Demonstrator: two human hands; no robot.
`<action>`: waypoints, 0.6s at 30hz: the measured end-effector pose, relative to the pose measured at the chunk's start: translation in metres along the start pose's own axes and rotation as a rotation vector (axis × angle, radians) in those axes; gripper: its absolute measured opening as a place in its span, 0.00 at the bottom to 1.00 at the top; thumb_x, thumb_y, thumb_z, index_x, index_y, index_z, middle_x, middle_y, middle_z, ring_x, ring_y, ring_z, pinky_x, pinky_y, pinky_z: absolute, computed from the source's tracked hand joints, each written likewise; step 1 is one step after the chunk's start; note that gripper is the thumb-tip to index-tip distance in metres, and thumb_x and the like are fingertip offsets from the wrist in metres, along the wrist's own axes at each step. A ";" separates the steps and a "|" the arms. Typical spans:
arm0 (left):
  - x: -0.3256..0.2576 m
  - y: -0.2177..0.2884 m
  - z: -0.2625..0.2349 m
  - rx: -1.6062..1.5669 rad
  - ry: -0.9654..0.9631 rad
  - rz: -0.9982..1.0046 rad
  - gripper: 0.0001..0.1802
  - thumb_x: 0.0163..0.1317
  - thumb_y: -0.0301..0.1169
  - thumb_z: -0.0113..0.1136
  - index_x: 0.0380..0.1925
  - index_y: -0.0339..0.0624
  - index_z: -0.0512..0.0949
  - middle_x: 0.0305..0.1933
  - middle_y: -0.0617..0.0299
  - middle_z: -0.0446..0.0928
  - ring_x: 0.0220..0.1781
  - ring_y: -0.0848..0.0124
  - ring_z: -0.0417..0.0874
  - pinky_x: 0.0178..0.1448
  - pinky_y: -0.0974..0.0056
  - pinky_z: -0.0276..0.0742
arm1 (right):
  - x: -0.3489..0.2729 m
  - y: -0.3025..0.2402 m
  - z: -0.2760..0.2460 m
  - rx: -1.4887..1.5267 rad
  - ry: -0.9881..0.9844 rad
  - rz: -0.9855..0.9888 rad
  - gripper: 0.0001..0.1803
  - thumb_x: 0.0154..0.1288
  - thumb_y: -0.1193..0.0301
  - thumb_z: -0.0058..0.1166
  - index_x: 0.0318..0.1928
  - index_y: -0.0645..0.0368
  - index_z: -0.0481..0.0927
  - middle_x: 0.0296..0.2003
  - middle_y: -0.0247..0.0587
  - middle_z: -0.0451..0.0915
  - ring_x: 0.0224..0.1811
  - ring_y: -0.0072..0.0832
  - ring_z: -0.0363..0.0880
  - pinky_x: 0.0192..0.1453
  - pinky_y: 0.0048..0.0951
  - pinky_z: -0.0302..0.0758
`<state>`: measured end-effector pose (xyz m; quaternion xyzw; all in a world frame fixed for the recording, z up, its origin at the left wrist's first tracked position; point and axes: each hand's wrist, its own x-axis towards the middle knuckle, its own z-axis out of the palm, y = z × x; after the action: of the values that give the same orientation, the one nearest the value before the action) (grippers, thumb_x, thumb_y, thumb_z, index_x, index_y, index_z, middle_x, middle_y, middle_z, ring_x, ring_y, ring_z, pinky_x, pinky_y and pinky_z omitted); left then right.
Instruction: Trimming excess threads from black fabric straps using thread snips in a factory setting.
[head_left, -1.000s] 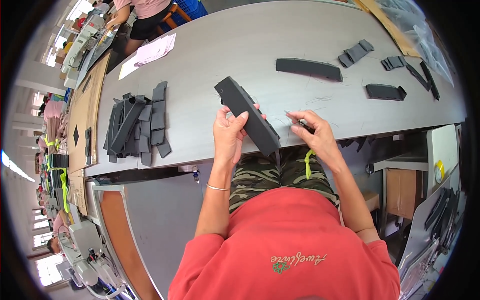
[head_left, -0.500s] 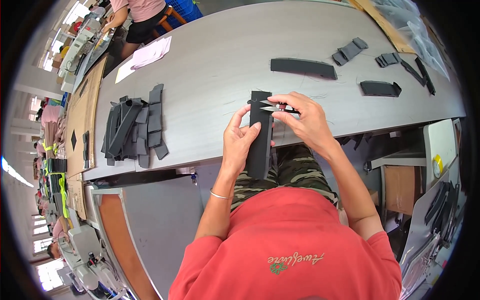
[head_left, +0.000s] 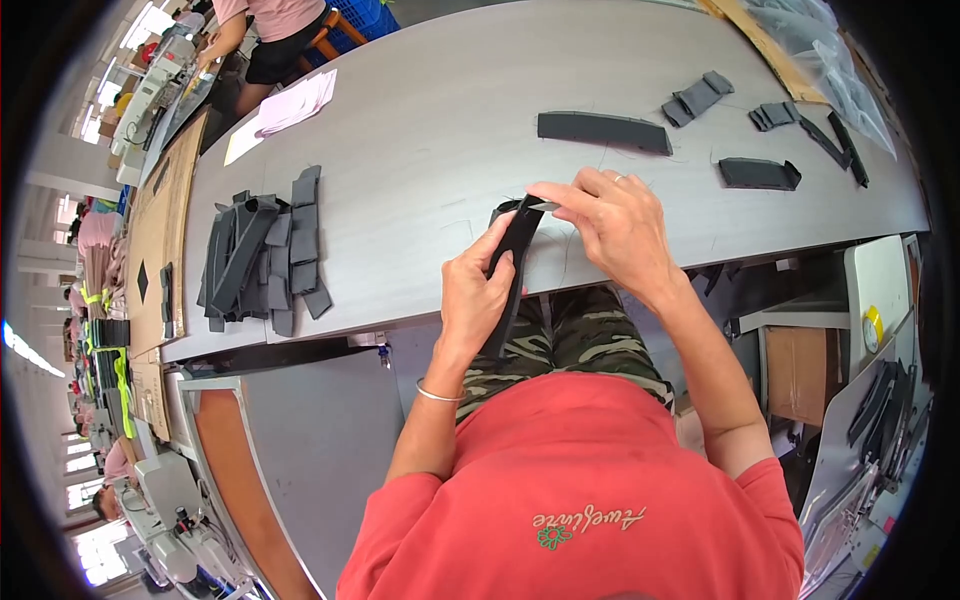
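My left hand (head_left: 478,290) is closed on a long black fabric strip (head_left: 517,240), held tilted above the near edge of the table. In my right hand (head_left: 622,225) is a pair of thread snips (head_left: 546,206), mostly covered by my fingers. The metal blade tips touch or nearly touch the strip's far end; I cannot tell which. Behind the hands lies a flat dark strip (head_left: 603,131). A loose pile of dark fabric strips (head_left: 245,262) sits to the left.
Folded dark pieces (head_left: 698,98) and a short strip (head_left: 760,174) lie on the right of the grey table (head_left: 420,120). Pale pink sheets (head_left: 297,103) are at the far left. Beyond them a person (head_left: 275,35) works at a machine. A cardboard box (head_left: 800,370) stands below, right.
The strip has turned from facing up flat to edge-on, its far end tipping right. My right hand has rolled over, and the snips' blades have moved to the strip's far tip.
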<state>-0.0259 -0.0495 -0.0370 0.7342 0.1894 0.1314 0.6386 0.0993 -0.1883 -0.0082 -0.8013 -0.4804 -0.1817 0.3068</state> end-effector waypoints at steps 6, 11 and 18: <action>0.000 -0.002 -0.003 0.365 0.039 0.069 0.22 0.61 0.19 0.50 0.54 0.47 0.78 0.24 0.61 0.79 0.21 0.78 0.78 0.26 0.68 0.74 | -0.001 0.002 -0.003 -0.153 -0.142 -0.063 0.19 0.52 0.76 0.53 0.43 0.39 0.85 0.25 0.35 0.74 0.26 0.31 0.75 0.30 0.32 0.67; 0.001 -0.005 -0.007 0.587 0.002 0.180 0.21 0.60 0.19 0.50 0.52 0.47 0.79 0.19 0.57 0.76 0.19 0.77 0.78 0.27 0.66 0.72 | -0.005 0.003 -0.004 -0.164 -0.271 -0.046 0.21 0.50 0.78 0.52 0.41 0.39 0.86 0.21 0.35 0.69 0.26 0.32 0.75 0.31 0.34 0.68; 0.002 0.001 -0.009 0.260 -0.032 -0.062 0.19 0.61 0.19 0.48 0.50 0.46 0.80 0.17 0.53 0.75 0.18 0.73 0.78 0.27 0.65 0.73 | -0.020 0.012 0.010 0.359 -0.308 0.256 0.16 0.63 0.76 0.48 0.44 0.45 0.85 0.23 0.38 0.75 0.26 0.31 0.75 0.33 0.33 0.71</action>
<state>-0.0280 -0.0407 -0.0347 0.8066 0.2170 0.0740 0.5448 0.1007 -0.1991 -0.0309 -0.8064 -0.4409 0.0709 0.3876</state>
